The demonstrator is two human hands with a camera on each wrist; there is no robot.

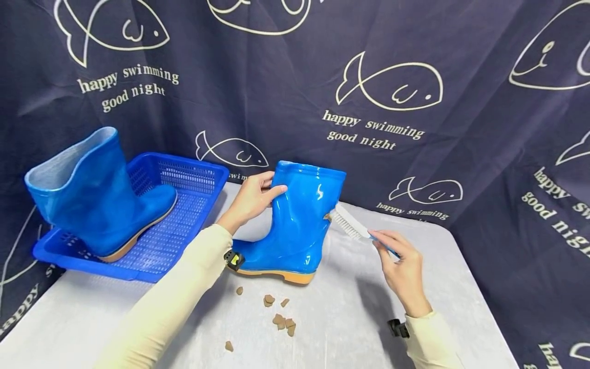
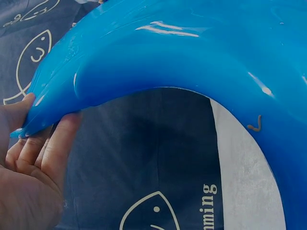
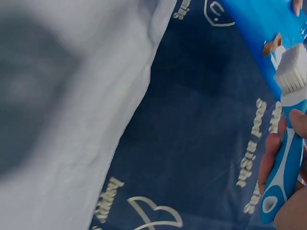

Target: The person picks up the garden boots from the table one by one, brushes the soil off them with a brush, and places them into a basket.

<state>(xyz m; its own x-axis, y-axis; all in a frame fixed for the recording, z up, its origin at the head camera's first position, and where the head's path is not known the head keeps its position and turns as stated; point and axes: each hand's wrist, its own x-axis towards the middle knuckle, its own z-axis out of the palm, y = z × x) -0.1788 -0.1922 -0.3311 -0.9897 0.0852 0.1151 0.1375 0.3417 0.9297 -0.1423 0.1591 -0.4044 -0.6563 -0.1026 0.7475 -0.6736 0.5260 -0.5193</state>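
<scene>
A blue rain boot point(image 1: 295, 230) with a tan sole stands on the table, toe to the left. My left hand point(image 1: 252, 199) grips the front of its shaft near the top rim, thumb on the near side. In my right hand point(image 1: 402, 264) is a scrub brush point(image 1: 349, 221) with white bristles and a blue-and-white handle. Its head is at the back of the shaft, beside a brown mud patch point(image 3: 272, 45) stuck there. A small brown bit point(image 2: 256, 124) clings to the boot in the left wrist view.
A second blue boot point(image 1: 99, 200) stands in a blue plastic basket point(image 1: 189, 225) on the left. Several brown mud flakes point(image 1: 278, 321) lie on the pale table point(image 1: 350, 318) in front of the boot. A dark fish-print curtain point(image 1: 286, 87) hangs behind.
</scene>
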